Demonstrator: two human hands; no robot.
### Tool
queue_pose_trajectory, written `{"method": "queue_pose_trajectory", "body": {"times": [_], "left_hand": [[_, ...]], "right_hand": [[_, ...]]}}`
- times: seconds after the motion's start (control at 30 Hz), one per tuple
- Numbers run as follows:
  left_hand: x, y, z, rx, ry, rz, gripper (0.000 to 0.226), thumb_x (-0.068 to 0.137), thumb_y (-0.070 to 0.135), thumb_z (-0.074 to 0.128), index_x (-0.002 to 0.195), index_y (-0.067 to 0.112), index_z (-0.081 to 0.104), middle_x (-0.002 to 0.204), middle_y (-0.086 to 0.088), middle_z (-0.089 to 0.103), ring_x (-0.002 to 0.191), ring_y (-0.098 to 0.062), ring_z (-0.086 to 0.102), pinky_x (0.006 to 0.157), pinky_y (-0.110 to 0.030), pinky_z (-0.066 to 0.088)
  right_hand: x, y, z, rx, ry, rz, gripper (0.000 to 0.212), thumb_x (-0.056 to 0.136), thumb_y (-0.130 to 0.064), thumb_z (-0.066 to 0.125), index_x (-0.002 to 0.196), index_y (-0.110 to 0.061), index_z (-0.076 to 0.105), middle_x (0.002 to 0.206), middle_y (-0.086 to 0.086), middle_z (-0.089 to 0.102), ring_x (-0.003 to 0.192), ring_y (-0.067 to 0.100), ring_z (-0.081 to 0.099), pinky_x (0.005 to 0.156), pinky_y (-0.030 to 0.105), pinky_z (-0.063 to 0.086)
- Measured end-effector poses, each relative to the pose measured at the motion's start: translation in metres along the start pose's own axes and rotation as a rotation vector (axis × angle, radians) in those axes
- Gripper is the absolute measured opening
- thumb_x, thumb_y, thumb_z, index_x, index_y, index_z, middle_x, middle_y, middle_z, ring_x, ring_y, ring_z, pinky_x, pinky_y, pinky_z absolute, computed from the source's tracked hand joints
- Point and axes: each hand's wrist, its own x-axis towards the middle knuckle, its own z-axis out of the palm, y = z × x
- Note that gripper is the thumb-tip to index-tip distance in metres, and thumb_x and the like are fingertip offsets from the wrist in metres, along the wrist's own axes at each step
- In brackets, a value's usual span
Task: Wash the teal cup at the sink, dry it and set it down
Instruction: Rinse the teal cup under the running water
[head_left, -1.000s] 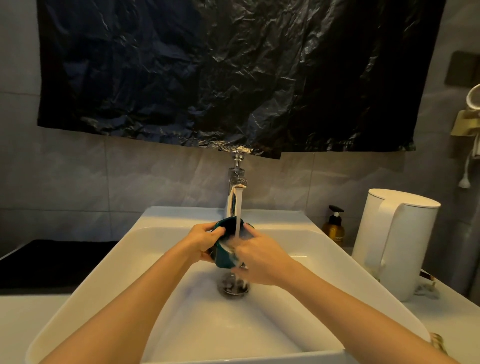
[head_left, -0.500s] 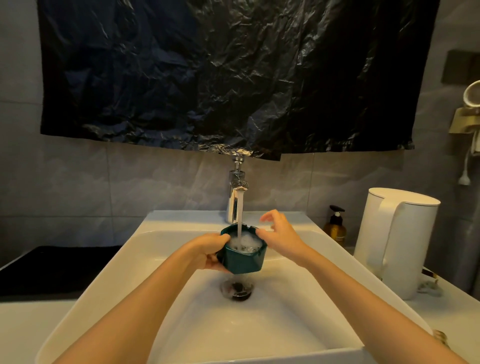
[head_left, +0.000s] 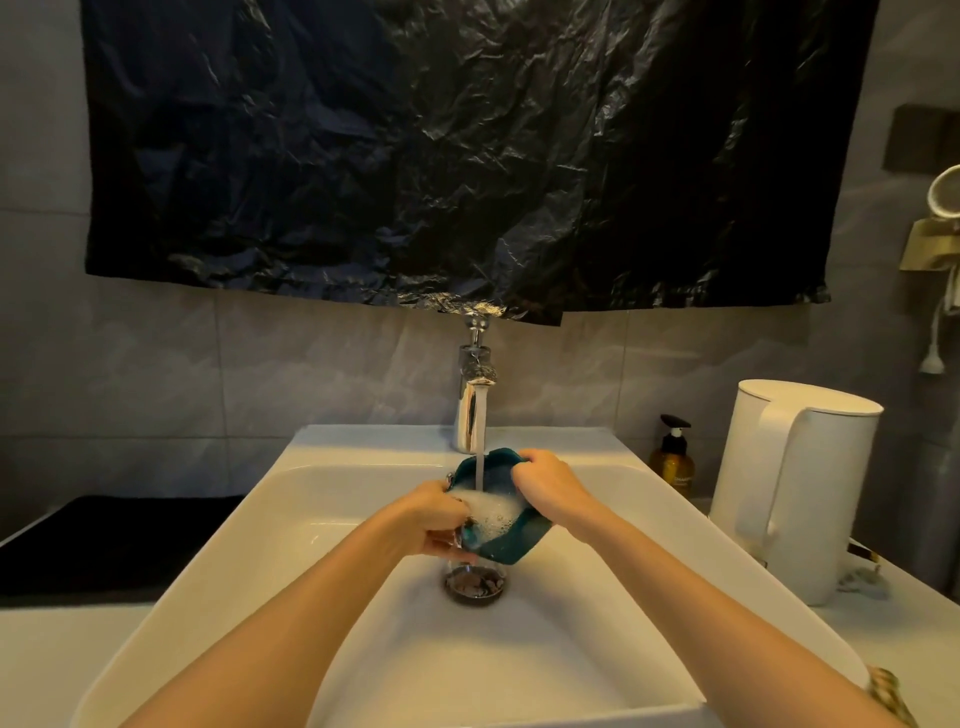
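A deep teal ceramic cup with a wavy rim (head_left: 514, 543) is held in the air over the basin of a white rectangular ceramic sink (head_left: 363, 467), directly above the round dark metal drain (head_left: 474, 584). The cup is tilted, so its opening looks up and toward the person, and white foam lies inside against its lower wall. A thin stream of water (head_left: 480, 441) falls from the chrome tap (head_left: 472, 405) at the back of the sink and lands inside the cup.

Both hands are on the cup, one at each side. The left hand (head_left: 434, 517) grips the lower left part, with the fingers curled around the wall and under the cup. The right hand (head_left: 548, 480) holds the upper right part of the rim, with the fingers bent over the edge; I cannot tell how far they reach inside. The two bare forearms come in from the bottom of the view.

To the right of the sink, a tall white plastic kettle with a handle (head_left: 795, 488) stands on the white counter, and a small amber pump bottle with a black top (head_left: 672, 460) stands behind it, near the grey tiled wall. A large crinkled black plastic sheet (head_left: 467, 156) hangs on this wall above the tap. To the left of the sink lies a flat black surface (head_left: 104, 545).
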Motion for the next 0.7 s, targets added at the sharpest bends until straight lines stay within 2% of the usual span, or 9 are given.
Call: {"method": "queue_pose_trajectory", "body": {"times": [0.1, 0.2, 0.27, 0.33, 0.37, 0.5, 0.6, 0.67, 0.7], "left_hand": [[0.003, -0.002, 0.003, -0.067, 0.088, 0.032, 0.042, 0.081, 0.024, 0.070, 0.114, 0.007, 0.052, 0.109, -0.016, 0.063, 0.091, -0.027, 0.065, 0.066, -0.036, 0.057], [0.002, -0.003, 0.004, -0.101, 0.213, 0.057, 0.020, 0.088, 0.020, 0.056, 0.103, 0.007, 0.053, 0.094, -0.014, 0.060, 0.077, -0.025, 0.061, 0.054, -0.030, 0.054], [0.004, -0.004, 0.004, -0.119, 0.203, 0.090, 0.013, 0.093, 0.012, 0.048, 0.104, 0.009, 0.052, 0.097, -0.015, 0.058, 0.079, -0.026, 0.059, 0.057, -0.031, 0.055], [0.005, -0.003, 0.004, -0.140, 0.153, 0.087, 0.021, 0.093, 0.004, 0.046, 0.112, 0.011, 0.050, 0.106, -0.015, 0.057, 0.092, -0.028, 0.058, 0.064, -0.035, 0.056], [0.004, -0.002, 0.005, -0.161, 0.118, 0.068, 0.024, 0.092, 0.000, 0.047, 0.113, 0.012, 0.050, 0.103, -0.013, 0.057, 0.092, -0.028, 0.058, 0.065, -0.035, 0.056], [0.001, 0.001, 0.006, -0.218, 0.063, -0.014, 0.027, 0.085, -0.003, 0.060, 0.111, 0.007, 0.055, 0.095, -0.012, 0.062, 0.079, -0.023, 0.062, 0.059, -0.028, 0.055], [0.003, -0.001, 0.006, -0.090, 0.161, 0.004, 0.038, 0.081, 0.010, 0.070, 0.115, 0.002, 0.055, 0.104, -0.014, 0.062, 0.087, -0.026, 0.062, 0.061, -0.030, 0.055], [0.005, -0.003, 0.006, -0.017, 0.213, 0.013, 0.044, 0.077, 0.024, 0.075, 0.109, 0.004, 0.054, 0.102, -0.012, 0.061, 0.089, -0.025, 0.059, 0.062, -0.028, 0.053], [0.005, -0.004, 0.005, -0.001, 0.227, 0.032, 0.040, 0.077, 0.027, 0.075, 0.105, 0.006, 0.054, 0.097, -0.011, 0.060, 0.087, -0.024, 0.057, 0.063, -0.028, 0.050]], "right_hand": [[0.001, -0.002, 0.001, 0.001, -0.009, -0.016, 0.025, 0.085, -0.011, 0.041, 0.102, -0.017, 0.059, 0.096, 0.009, 0.062, 0.091, 0.026, 0.058, 0.078, 0.035, 0.047], [0.003, -0.002, 0.004, -0.005, -0.023, -0.032, 0.018, 0.085, -0.010, 0.042, 0.088, -0.019, 0.056, 0.082, 0.005, 0.056, 0.078, 0.022, 0.052, 0.067, 0.031, 0.038], [0.003, -0.001, 0.004, -0.022, -0.002, -0.042, 0.015, 0.085, -0.011, 0.042, 0.085, -0.019, 0.055, 0.085, 0.007, 0.058, 0.078, 0.023, 0.051, 0.067, 0.030, 0.037], [0.002, 0.000, 0.003, -0.047, 0.041, -0.038, 0.019, 0.086, -0.012, 0.042, 0.096, -0.017, 0.057, 0.094, 0.008, 0.059, 0.084, 0.025, 0.053, 0.068, 0.030, 0.038], [0.002, 0.000, 0.002, -0.071, 0.070, -0.033, 0.023, 0.087, -0.013, 0.041, 0.103, -0.017, 0.057, 0.097, 0.007, 0.059, 0.087, 0.026, 0.054, 0.068, 0.029, 0.038], [-0.001, 0.003, 0.002, -0.114, 0.100, -0.061, 0.026, 0.091, -0.015, 0.039, 0.112, -0.018, 0.055, 0.104, 0.006, 0.060, 0.092, 0.025, 0.055, 0.076, 0.033, 0.045], [-0.002, 0.004, 0.007, -0.106, 0.052, -0.076, 0.028, 0.091, -0.014, 0.039, 0.114, -0.017, 0.054, 0.107, 0.007, 0.060, 0.097, 0.024, 0.056, 0.086, 0.037, 0.048], [-0.002, 0.004, 0.011, -0.090, 0.016, -0.086, 0.028, 0.090, -0.013, 0.039, 0.114, -0.016, 0.053, 0.107, 0.009, 0.060, 0.096, 0.024, 0.056, 0.085, 0.037, 0.048], [-0.003, 0.004, 0.012, -0.075, 0.004, -0.088, 0.027, 0.089, -0.013, 0.040, 0.113, -0.017, 0.053, 0.106, 0.009, 0.060, 0.095, 0.023, 0.056, 0.084, 0.037, 0.048]]}}
